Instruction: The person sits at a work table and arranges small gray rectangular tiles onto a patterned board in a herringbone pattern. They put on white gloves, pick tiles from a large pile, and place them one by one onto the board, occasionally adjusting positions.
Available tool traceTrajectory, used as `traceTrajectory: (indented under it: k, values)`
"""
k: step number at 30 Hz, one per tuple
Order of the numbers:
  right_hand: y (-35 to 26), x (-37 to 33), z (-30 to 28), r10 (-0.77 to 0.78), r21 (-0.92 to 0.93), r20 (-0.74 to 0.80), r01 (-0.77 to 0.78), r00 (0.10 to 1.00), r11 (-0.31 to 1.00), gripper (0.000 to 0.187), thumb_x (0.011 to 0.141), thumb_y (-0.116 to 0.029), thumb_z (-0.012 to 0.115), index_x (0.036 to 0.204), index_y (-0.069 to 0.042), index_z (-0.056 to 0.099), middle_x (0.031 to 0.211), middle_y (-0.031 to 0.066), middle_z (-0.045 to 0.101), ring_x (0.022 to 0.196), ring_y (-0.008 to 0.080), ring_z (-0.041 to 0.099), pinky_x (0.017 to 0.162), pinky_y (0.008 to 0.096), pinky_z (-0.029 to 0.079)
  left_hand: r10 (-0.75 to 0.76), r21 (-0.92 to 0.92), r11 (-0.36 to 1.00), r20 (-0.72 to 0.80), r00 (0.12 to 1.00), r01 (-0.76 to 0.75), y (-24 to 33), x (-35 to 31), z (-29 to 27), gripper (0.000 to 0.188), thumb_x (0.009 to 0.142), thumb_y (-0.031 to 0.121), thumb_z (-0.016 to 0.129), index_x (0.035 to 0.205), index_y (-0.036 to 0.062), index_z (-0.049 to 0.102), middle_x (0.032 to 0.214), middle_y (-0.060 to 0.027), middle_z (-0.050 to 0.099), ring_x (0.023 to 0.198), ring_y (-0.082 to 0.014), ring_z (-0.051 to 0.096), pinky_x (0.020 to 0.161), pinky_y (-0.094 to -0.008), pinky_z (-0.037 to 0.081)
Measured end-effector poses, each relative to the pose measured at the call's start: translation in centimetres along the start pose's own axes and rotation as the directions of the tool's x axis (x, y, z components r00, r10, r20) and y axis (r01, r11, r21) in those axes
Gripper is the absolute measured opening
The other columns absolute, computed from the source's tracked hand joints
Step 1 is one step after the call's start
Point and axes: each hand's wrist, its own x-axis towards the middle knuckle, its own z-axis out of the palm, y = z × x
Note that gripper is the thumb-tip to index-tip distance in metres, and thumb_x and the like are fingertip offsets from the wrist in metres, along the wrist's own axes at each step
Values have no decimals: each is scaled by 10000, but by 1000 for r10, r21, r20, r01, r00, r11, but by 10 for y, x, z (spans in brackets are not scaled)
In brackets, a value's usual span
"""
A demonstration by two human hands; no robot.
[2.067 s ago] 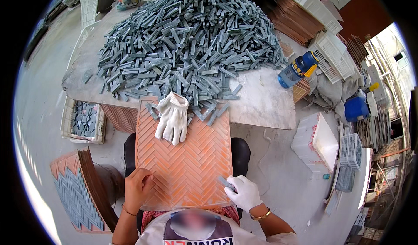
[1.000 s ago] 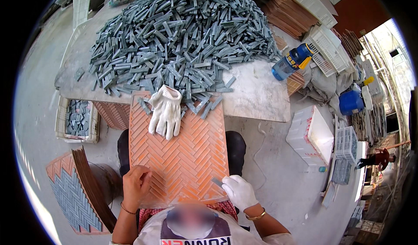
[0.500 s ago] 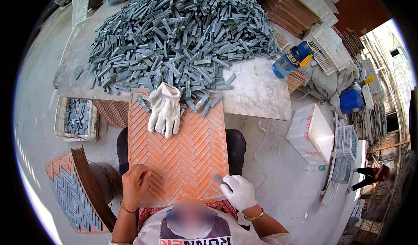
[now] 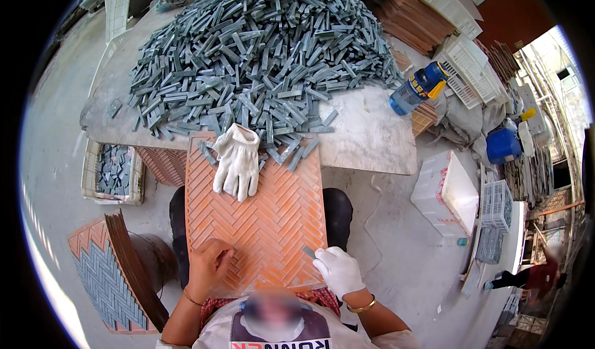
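Note:
An orange herringbone mould board (image 4: 273, 225) lies before me, its slanted slots showing no strips over most of the surface. My right hand (image 4: 339, 271), in a white glove, pinches a small grey stone strip (image 4: 308, 251) above the board's near right corner. At the near left corner is my left hand (image 4: 209, 263), bare, with its fingers curled in; whatever they hold, if anything, is hidden. A spare white glove (image 4: 237, 163) rests on the far part of the board, beside a few loose strips. Beyond it rises a large heap of grey strips (image 4: 266, 57) on the table.
A blue water bottle (image 4: 418, 88) stands on the table (image 4: 365, 138) at right. To my left are a crate of stone pieces (image 4: 90, 175) and a stack of boards, the top one partly filled with strips (image 4: 108, 281). A white box (image 4: 434, 194) sits on the floor at right.
My left hand has shifted a little inward over the board. The right hand still holds the strip, which now sticks out more plainly. A distant person at right has moved.

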Motion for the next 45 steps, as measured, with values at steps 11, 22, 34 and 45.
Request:
traceTrajectory:
  k: [11,22,34,45]
  values:
    - [-24,58,-38,-92,113,-181,114,979,987,219,833,-289,635,929,-94,607,827,101,624,752,289,605,641,385,476,190,249,961,-289,938,-118,9,98,16,287,738,-3,668,1003,5,559,964,-131,568,822,-264,599,689,-339,481]
    - [-58,157,-57,17,578,-238,128,971,806,198,857,-160,632,1004,-28,643,796,101,647,689,173,618,650,277,489,200,-234,941,-195,960,-244,-9,174,-11,229,737,-138,554,901,17,592,1069,-80,524,871,-161,576,707,-231,483]
    - [-106,167,-69,-218,449,-95,237,971,861,252,835,-203,621,1034,-48,622,846,106,681,702,182,651,654,298,505,399,108,917,-197,896,-385,46,118,-34,218,723,-77,593,904,45,598,1153,-148,521,882,-284,581,768,-356,487]
    - [-134,142,-29,-232,512,-175,290,957,809,138,866,-167,555,888,-47,620,808,93,679,692,222,655,643,326,499,-67,236,972,198,978,19,34,62,-6,179,812,102,572,942,-10,521,856,-214,628,743,-384,611,640,-430,484]
